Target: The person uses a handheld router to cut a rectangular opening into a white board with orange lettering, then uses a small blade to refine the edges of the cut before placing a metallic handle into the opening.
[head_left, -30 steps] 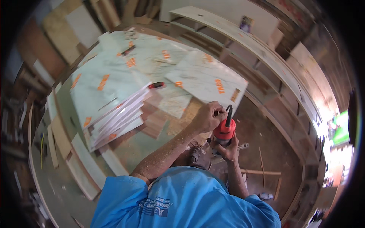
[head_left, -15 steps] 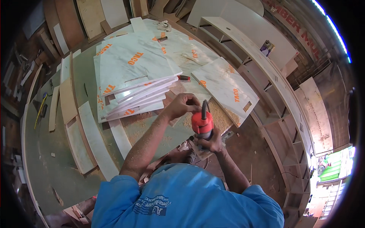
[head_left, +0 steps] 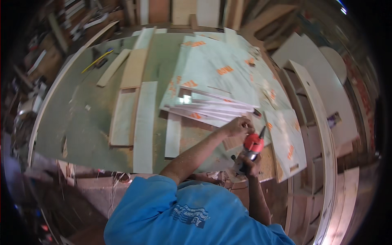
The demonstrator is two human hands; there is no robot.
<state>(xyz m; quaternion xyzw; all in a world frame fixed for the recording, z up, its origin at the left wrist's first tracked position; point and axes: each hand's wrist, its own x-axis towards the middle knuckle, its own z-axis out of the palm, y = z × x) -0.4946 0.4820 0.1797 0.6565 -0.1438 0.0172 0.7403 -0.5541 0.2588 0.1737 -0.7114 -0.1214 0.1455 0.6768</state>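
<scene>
My right hand (head_left: 251, 164) grips the metal lower body of a red-topped handheld power tool (head_left: 254, 143), likely a trim router, with a black cord rising from it. Just behind the tool's top, my left hand (head_left: 241, 125) is curled with fingertips pinched; what they hold is too small to make out. Beyond my hands lies a fanned stack of white marble-look panels (head_left: 220, 61) with orange print. A separate panel (head_left: 286, 134) rests to the right at the table edge. Wood dust and a brown offcut (head_left: 232, 143) show under and beside the tool.
The greenish worktable (head_left: 69, 122) carries long pale strips (head_left: 143, 122), a plywood strip (head_left: 134, 67), a yellow tape or rule (head_left: 94, 63) and small tools. A long shelf cabinet (head_left: 310, 106) runs along the right. Boards (head_left: 183, 10) lean at the back; scrap wood fills the left.
The view has swung round, bringing more of the table's left side and the leaning boards to the middle. Both hands stay at the red tool, which appears farther right in the picture.
</scene>
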